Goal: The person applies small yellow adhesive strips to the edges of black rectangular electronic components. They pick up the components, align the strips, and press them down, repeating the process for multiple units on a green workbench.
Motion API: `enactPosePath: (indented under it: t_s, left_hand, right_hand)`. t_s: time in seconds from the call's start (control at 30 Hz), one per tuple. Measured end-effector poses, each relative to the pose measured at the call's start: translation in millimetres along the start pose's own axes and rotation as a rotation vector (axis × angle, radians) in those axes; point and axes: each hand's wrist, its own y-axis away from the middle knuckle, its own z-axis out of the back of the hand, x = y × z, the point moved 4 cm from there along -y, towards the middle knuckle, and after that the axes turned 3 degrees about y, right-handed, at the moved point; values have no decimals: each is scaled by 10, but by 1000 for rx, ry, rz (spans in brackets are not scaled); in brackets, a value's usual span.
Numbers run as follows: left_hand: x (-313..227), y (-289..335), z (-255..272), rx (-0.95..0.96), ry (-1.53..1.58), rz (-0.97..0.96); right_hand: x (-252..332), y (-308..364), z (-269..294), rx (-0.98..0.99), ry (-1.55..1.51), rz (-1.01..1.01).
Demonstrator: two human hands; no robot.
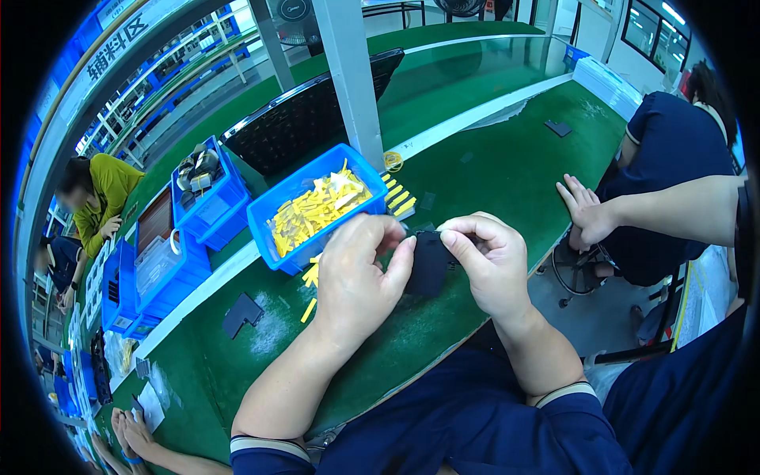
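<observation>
Left grip [354, 260] and right grip [495, 260] flank the black plate [428, 269].

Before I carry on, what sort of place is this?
Probably a factory assembly workshop: a long green workbench, a blue bin of small yellow pieces, and a co-worker in a yellow-green top farther down.

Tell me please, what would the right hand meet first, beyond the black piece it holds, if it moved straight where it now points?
Most likely the left hand: the right hand points leftward across the top of the black piece toward it, though the exact depth is unclear.
</observation>
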Motion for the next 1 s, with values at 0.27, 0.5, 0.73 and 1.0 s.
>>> enactPosePath:
  t_s: [0.27,0.5,0.73,1.0]
  left_hand:
    - [-179,-32,79,-136,-206,-273]
    - [-84,-31,66,-58,-139,-242]
    - [21,-14,44,53,173,220]
    - [296,21,-49,128,609,505]
  right_hand:
    - [76,-12,4,-30,147,94]
    - [102,-39,-32,-13,120,103]
    - [85,-75,-73,-1,132,98]
    - [94,-98,-104,17,137,123]
